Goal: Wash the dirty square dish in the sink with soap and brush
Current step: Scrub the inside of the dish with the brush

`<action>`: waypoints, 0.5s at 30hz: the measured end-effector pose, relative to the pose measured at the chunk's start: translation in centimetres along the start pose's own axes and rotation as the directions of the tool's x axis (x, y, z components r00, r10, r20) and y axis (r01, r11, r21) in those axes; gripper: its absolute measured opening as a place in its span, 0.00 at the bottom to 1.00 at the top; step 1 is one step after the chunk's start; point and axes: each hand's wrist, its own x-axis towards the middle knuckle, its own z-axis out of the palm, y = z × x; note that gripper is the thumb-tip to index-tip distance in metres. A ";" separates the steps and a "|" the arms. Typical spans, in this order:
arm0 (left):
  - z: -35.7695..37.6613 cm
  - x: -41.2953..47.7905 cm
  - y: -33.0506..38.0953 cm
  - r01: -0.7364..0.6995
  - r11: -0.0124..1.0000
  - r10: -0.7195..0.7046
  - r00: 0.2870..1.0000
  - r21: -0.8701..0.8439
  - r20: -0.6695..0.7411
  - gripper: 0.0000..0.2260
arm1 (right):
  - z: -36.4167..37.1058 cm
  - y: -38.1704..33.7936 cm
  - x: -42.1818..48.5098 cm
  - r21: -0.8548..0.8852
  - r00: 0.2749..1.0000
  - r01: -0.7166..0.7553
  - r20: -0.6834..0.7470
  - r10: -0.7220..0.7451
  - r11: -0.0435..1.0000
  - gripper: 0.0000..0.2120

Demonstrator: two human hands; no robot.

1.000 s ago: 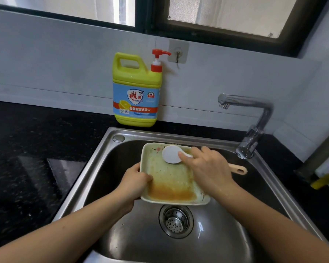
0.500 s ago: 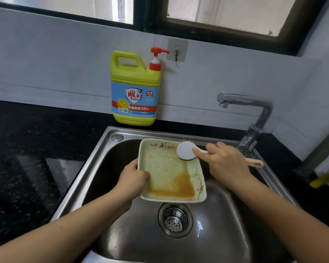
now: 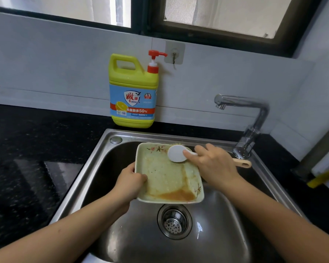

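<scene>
Nearest, above the drain strainer (image 3: 174, 222) of the steel sink (image 3: 84, 179), the left hand (image 3: 130, 179) grips the left rim of the square dish (image 3: 163, 175), thumb curled over the edge onto its inner face and the other fingers hidden beneath. The dish is held over the basin, near edge tipped down, with brown liquid pooled along that edge. The right hand (image 3: 213, 164) is closed round the handle of the brush (image 3: 177, 153), index finger stretched along its neck, and the white head presses on the dish's far right corner. Against half a second ago, the head sits slightly further left and the brown patch has thinned into a band along the near rim. Beyond, the soap bottle (image 3: 133, 92) stands on the counter (image 3: 27, 149) at the wall, with the faucet (image 3: 254, 118) to its right.
</scene>
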 end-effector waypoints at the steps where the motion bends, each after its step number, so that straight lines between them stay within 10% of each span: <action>1: 0.0 0.0 0.1 -0.013 1.000 0.013 1.000 -0.001 -0.006 0.14 | 0.1 0.5 -0.4 -0.004 0.999 -0.037 0.024 0.037 0.999 0.24; 7: 0.4 -0.3 0.0 -0.035 0.999 0.035 0.999 0.010 -0.014 0.17 | -0.9 -0.1 -0.8 -0.042 0.935 -0.283 0.209 0.285 0.958 0.21; 15: 0.4 -0.5 -0.1 -0.062 0.995 0.066 0.997 0.077 -0.040 0.19 | -1.8 -2.9 -1.3 -0.046 0.882 -0.190 0.430 0.191 0.981 0.13</action>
